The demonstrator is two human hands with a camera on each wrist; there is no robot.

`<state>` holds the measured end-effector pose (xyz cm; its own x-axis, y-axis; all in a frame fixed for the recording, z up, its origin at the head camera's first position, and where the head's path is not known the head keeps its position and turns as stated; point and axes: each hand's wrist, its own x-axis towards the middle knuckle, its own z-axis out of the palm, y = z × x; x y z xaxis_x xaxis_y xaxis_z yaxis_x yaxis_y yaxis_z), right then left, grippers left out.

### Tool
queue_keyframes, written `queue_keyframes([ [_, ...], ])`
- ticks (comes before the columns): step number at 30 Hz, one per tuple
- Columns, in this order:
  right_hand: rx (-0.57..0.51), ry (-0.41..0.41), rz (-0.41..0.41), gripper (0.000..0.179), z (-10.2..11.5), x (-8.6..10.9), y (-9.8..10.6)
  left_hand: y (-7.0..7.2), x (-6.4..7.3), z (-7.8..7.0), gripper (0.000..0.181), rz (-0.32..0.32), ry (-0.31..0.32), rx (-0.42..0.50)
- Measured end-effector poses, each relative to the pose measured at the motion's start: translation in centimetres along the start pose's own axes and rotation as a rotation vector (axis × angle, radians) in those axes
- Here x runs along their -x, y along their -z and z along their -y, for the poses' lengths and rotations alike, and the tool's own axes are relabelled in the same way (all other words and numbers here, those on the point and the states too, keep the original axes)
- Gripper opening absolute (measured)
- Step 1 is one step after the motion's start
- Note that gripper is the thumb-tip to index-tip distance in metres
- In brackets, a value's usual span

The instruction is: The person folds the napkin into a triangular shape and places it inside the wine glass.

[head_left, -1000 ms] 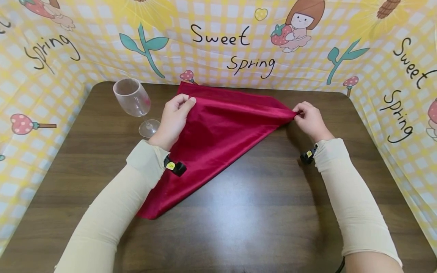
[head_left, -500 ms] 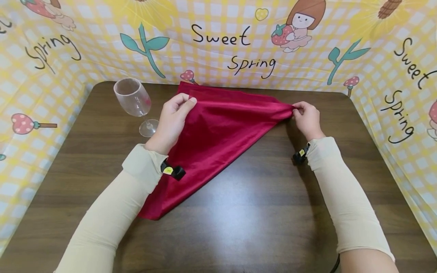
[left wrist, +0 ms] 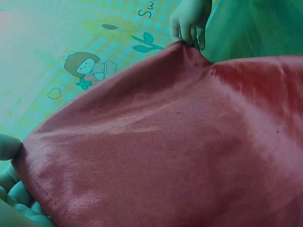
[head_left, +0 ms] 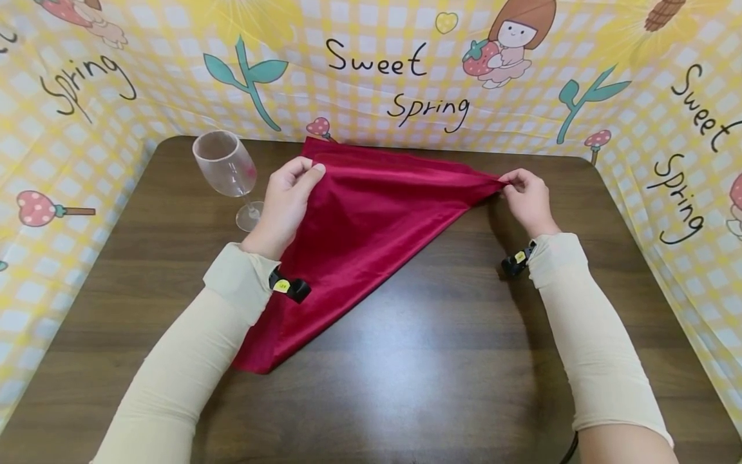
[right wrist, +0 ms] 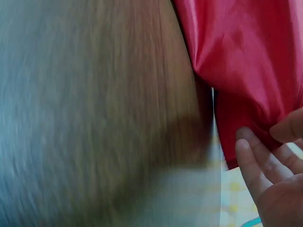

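A shiny dark red satin cloth [head_left: 359, 225] lies partly on the wooden table, its upper edge lifted and stretched between both hands. My left hand [head_left: 286, 203] pinches one corner of that edge between thumb and fingers. On the right, my right hand [head_left: 529, 201] pinches the other end, where the cloth gathers into folds. In the left wrist view the cloth [left wrist: 132, 142] spans from the near thumb to the far hand. The right wrist view shows thumb and fingers [right wrist: 258, 165] at the bunched corner. The left forearm hides part of the cloth's left side.
A clear wine glass [head_left: 223, 164] stands on the table [head_left: 440, 361] just left of my left hand, its foot partly behind the wrist. A yellow checked fabric backdrop [head_left: 371, 84] with printed drawings surrounds the table's back and sides.
My left hand has shifted slightly left with its corner. The right hand moved a little left, then back right, so the lifted edge is drawn tauter. The lower cloth stays on the table.
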<state>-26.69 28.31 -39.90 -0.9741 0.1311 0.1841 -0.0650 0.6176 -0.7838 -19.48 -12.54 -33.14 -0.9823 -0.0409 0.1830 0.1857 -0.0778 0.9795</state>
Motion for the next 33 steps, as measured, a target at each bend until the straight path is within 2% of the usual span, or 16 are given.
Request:
queue_keyframes([
  [4,0.101,0.033,0.026,0.019,-0.2,0.0,0.8,0.2,-0.1,0.1,0.010,-0.018,0.029,-0.049],
  [7,0.150,0.069,0.053,0.021,-0.1,0.0,1.2,0.5,-0.4,0.5,0.006,-0.038,0.058,-0.152],
  [9,0.182,0.091,0.064,0.021,0.0,-0.1,1.4,0.6,-0.6,0.9,0.016,-0.038,0.072,-0.237],
  [13,0.247,0.101,0.097,0.020,0.0,-0.2,1.7,0.9,-1.3,1.4,0.034,0.009,0.024,-0.420],
  [16,0.292,0.096,0.158,0.017,0.0,-0.3,1.9,1.1,-1.9,1.8,0.034,0.036,-0.020,-0.584],
  [20,0.347,0.117,0.260,0.016,-0.1,-0.3,2.2,1.2,-3.0,2.4,0.030,0.072,-0.022,-0.765],
  [24,0.365,0.141,0.308,0.015,-0.1,-0.4,2.2,1.3,-4.3,3.0,0.031,0.081,-0.023,-0.829],
  [27,0.358,0.139,0.311,0.015,0.0,-0.4,2.1,1.4,-5.3,3.2,0.033,0.076,-0.013,-0.859],
  [33,0.346,0.127,0.297,0.018,0.4,-0.6,2.0,1.3,-7.5,3.5,0.037,0.115,0.043,-0.943],
])
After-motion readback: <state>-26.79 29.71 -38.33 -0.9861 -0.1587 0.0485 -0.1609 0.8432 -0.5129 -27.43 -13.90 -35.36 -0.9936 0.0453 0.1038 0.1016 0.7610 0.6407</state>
